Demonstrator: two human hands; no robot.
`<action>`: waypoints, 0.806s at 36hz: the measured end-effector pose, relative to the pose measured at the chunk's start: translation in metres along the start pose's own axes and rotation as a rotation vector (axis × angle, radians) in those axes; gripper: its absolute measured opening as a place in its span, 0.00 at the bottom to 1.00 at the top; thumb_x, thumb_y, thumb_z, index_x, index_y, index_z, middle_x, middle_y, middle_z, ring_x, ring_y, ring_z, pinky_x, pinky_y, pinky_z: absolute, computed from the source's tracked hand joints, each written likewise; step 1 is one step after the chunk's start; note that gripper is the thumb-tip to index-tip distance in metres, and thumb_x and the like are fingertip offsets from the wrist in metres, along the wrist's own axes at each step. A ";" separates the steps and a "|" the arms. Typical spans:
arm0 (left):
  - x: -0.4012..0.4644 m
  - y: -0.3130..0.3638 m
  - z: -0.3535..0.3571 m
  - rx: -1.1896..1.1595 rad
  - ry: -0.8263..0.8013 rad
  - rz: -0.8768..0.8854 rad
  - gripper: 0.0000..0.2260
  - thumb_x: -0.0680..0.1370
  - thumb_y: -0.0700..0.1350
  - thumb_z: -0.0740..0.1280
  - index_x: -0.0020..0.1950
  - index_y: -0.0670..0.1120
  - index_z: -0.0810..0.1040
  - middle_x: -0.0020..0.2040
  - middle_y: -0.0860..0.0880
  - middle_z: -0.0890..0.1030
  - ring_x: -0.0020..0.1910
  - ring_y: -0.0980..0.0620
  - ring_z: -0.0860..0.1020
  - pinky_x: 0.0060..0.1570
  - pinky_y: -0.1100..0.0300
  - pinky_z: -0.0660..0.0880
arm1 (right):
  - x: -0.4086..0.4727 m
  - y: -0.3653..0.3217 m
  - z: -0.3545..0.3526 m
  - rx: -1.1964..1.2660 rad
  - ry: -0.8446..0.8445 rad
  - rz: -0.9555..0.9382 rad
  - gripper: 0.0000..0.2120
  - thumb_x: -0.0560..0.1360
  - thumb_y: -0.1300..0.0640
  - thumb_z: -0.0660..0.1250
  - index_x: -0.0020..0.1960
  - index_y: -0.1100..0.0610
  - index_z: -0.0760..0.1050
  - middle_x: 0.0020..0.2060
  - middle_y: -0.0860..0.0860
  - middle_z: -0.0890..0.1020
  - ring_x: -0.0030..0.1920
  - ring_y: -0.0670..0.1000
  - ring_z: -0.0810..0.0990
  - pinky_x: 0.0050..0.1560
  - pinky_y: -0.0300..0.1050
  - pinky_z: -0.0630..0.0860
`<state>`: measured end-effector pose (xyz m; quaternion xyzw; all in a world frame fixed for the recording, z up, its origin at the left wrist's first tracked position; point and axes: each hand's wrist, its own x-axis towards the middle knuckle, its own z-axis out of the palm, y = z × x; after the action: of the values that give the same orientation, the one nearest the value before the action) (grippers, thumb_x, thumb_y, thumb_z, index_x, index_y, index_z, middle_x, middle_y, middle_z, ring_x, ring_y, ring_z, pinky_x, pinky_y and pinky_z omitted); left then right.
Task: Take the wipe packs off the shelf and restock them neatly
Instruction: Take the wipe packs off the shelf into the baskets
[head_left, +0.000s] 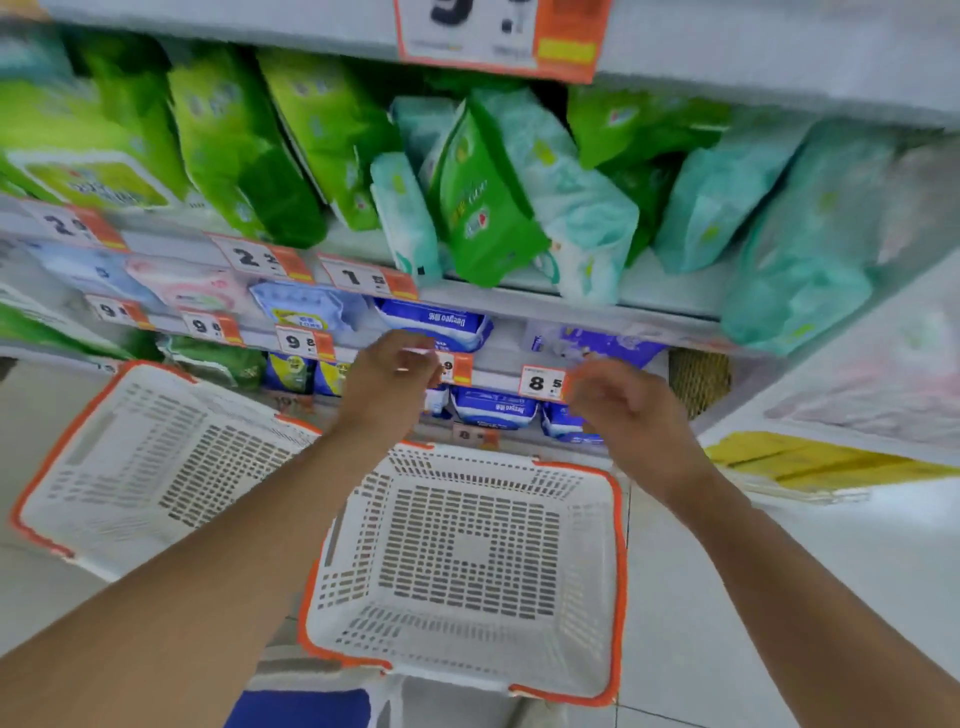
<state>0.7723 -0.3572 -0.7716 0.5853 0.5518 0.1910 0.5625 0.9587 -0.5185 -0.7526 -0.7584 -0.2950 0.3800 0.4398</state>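
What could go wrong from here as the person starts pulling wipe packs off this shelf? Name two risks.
1. The green pack and the teal packs beside it lean at the shelf edge; pulling one may topple the rest.
2. Both hands hang empty above the white basket; packs falling from higher up could miss it.

Two baskets (467, 561) (150, 462) sit side by side on the floor (831, 571) before the shelf (519, 301) of wipe packs (483, 202)

Empty-fingered hands (395, 369) before wipe packs (488, 208)
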 end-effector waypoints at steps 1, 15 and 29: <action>-0.002 0.018 0.006 -0.001 -0.025 0.038 0.04 0.73 0.44 0.69 0.46 0.51 0.80 0.38 0.44 0.84 0.40 0.42 0.81 0.43 0.50 0.76 | 0.003 -0.022 -0.006 -0.039 0.017 -0.082 0.09 0.75 0.64 0.70 0.53 0.54 0.80 0.39 0.48 0.84 0.38 0.41 0.81 0.42 0.29 0.74; 0.012 0.085 0.015 0.022 0.323 0.411 0.09 0.70 0.35 0.71 0.42 0.48 0.75 0.32 0.54 0.76 0.30 0.62 0.73 0.32 0.71 0.68 | 0.057 -0.074 0.000 -0.230 0.531 -0.334 0.47 0.59 0.53 0.83 0.72 0.60 0.65 0.66 0.55 0.72 0.63 0.52 0.72 0.64 0.41 0.68; 0.044 0.077 -0.019 0.295 0.245 0.666 0.14 0.71 0.42 0.74 0.54 0.47 0.76 0.32 0.52 0.71 0.30 0.58 0.70 0.33 0.59 0.69 | 0.088 -0.078 -0.002 0.025 0.552 -0.394 0.34 0.56 0.57 0.85 0.59 0.58 0.78 0.49 0.47 0.83 0.47 0.40 0.82 0.53 0.43 0.81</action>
<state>0.8031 -0.2919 -0.7164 0.7799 0.4163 0.3504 0.3092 0.9987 -0.4163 -0.7101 -0.7556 -0.3011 0.0713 0.5773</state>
